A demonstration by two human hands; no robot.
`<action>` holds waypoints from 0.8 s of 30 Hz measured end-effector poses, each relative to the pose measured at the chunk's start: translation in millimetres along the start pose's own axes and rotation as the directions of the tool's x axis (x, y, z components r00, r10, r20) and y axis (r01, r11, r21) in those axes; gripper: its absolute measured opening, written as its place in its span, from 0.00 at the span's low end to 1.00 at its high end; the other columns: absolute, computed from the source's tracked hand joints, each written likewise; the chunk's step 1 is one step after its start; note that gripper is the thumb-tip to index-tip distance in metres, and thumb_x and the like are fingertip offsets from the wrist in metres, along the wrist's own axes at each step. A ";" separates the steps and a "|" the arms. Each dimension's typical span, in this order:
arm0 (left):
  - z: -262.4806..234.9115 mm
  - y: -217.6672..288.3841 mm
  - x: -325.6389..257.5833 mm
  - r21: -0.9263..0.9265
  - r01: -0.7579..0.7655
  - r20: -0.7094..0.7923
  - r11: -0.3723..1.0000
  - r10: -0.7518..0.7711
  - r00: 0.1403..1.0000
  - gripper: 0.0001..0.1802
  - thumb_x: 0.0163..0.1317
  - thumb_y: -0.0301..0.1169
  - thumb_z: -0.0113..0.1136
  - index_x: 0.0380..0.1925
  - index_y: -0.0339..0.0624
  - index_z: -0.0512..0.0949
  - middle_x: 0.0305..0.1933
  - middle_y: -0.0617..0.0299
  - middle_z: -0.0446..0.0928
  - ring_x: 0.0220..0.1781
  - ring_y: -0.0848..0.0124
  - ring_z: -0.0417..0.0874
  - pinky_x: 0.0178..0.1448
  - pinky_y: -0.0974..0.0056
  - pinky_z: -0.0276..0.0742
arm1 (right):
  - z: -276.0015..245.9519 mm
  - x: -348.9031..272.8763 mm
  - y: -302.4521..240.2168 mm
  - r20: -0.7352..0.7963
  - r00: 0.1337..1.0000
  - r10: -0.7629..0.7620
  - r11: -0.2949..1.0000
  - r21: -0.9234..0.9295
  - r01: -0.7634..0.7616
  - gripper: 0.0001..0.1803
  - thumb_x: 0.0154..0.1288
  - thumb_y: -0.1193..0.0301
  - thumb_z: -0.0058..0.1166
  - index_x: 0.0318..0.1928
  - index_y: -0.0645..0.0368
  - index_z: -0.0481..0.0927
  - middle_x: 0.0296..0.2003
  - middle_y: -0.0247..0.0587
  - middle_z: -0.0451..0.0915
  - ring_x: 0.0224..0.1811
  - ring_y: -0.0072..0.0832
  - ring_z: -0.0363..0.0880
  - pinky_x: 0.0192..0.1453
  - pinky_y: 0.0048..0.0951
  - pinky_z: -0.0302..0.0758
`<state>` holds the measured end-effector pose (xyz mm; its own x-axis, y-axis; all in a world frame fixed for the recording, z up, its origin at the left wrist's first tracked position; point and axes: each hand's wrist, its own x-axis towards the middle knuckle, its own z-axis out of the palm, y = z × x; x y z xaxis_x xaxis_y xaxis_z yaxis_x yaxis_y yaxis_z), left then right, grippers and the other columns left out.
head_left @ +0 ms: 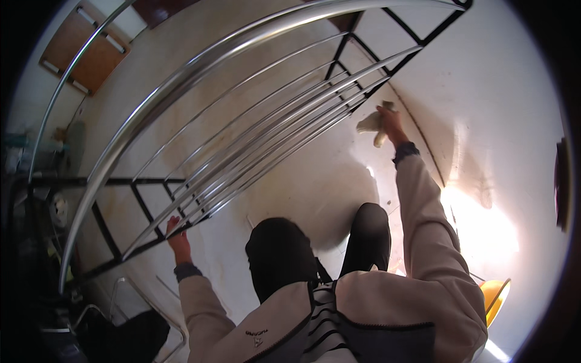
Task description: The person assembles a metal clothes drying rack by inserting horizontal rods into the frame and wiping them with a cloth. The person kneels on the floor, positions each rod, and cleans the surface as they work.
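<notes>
A large rack (425,42) of silver tubes with black end frames stretches diagonally in front of me. My left hand (178,237) is at the lower left corner of this rack, its fingers closed round the black frame bar. Out to the right, my right hand (393,124) grips a pale, crumpled cloth (370,123). Part of the cloth hangs below the fingers, close to the rack's right end frame. Whether the cloth touches the frame I cannot tell.
Beside my right elbow is a yellow rounded object (495,297). Dark fabric (136,336) and thin metal legs stand at the lower left. A brown panel with white fittings (78,51) is at the far left. Bright sunlight falls on the right.
</notes>
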<state>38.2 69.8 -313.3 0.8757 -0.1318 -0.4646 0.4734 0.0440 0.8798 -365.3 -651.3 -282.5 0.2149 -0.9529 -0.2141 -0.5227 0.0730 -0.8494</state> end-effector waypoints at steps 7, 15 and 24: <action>-4.4 -169.6 -158.0 0.787 -0.288 0.310 0.546 0.055 0.949 0.11 0.61 0.37 0.66 0.29 0.42 0.80 0.31 0.49 0.82 0.33 0.47 0.83 0.42 0.45 0.79 | -48.5 -124.5 77.5 0.261 0.901 0.347 0.601 0.676 -0.427 0.08 0.73 0.68 0.53 0.49 0.50 0.76 0.47 0.37 0.81 0.53 0.33 0.80 0.58 0.36 0.79; 70.0 -213.7 -247.1 0.973 -0.120 0.144 0.197 -0.112 0.983 0.15 0.61 0.40 0.60 0.28 0.38 0.82 0.33 0.43 0.83 0.39 0.41 0.84 0.44 0.42 0.80 | -71.7 -214.8 56.6 0.395 0.815 0.423 0.582 0.571 -0.579 0.11 0.68 0.65 0.61 0.48 0.50 0.77 0.43 0.32 0.80 0.44 0.27 0.79 0.47 0.32 0.80; 82.5 -96.8 -296.6 0.677 -0.312 0.395 0.666 0.028 0.918 0.09 0.75 0.32 0.47 0.44 0.37 0.70 0.28 0.45 0.79 0.32 0.47 0.84 0.38 0.48 0.80 | -105.5 -280.1 21.0 0.658 0.718 0.228 0.594 0.490 -0.638 0.31 0.74 0.46 0.49 0.64 0.58 0.71 0.53 0.42 0.77 0.55 0.33 0.77 0.58 0.34 0.75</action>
<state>-275.2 23.0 -252.3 0.7799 -0.5107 -0.3618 -0.0224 -0.6005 0.7993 -523.5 -414.0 -189.5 0.5780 -0.4734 -0.6647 -0.0435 0.7955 -0.6044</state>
